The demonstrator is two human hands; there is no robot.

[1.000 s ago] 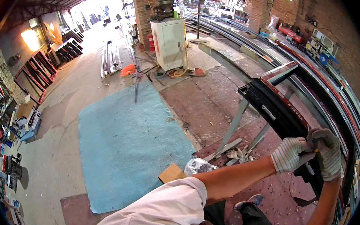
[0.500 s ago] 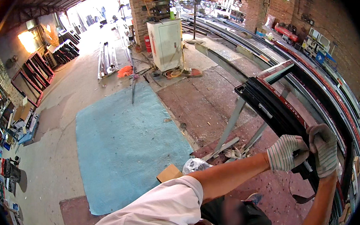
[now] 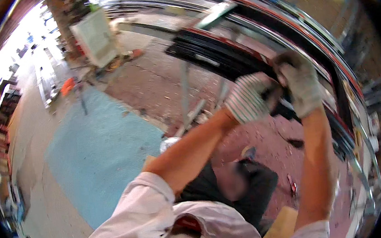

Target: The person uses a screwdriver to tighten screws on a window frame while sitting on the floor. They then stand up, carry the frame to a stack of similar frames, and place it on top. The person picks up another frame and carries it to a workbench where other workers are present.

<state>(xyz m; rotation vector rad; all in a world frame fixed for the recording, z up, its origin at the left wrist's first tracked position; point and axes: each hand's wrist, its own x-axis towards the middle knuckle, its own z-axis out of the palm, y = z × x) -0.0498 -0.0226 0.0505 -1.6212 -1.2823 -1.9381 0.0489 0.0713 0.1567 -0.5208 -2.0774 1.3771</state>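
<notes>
My left hand (image 3: 253, 97), in a white glove with green stripes, is closed, its fingertips drawn together toward my other hand. Right beside it, my right hand (image 3: 301, 82) in a matching glove is also closed, thumb and fingers pinched. What they pinch, if anything, is too small and blurred to make out. Both hands are at the near edge of a black and dark red window frame (image 3: 257, 49). Along this side of the frame lie black profiles (image 3: 212, 56), which my hands partly cover.
A grey metal leg (image 3: 184, 92) stands below the black profiles. Long metal bars (image 3: 153, 6) lie beyond. At left a blue mat (image 3: 102, 145) covers the floor, with a white cabinet (image 3: 95, 36) behind. A red-handled tool (image 3: 292, 185) lies on the reddish floor near my right forearm.
My view has swung to the right and tilted, so the frame and both hands appear further left and higher. The hands stay close together and closed at the frame's edge.
</notes>
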